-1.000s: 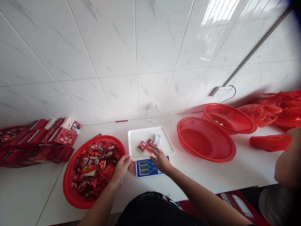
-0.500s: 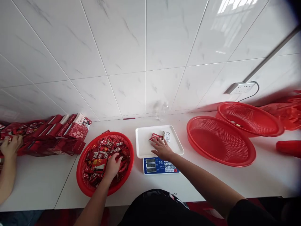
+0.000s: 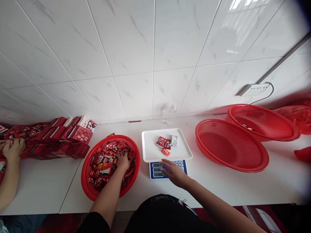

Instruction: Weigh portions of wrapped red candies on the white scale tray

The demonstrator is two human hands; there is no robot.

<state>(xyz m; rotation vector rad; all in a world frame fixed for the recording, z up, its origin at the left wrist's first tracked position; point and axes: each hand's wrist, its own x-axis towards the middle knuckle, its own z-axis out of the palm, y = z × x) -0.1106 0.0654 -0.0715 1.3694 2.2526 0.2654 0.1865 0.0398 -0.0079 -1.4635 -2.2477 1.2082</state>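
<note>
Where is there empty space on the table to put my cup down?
Bare tabletop lies in front of the empty red basket, right of the scale. Another patch lies left of the candy basket, below the red boxes. The middle is crowded.

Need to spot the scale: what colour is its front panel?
Blue, seen under the white tray in the head view: scale.

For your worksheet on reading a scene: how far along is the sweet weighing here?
Done: a few wrapped sweets lie on the scale's white tray. In hand: the left hand digs in the full red basket; the right hand hovers over the scale's keypad. Left: most sweets remain in that basket.
</note>
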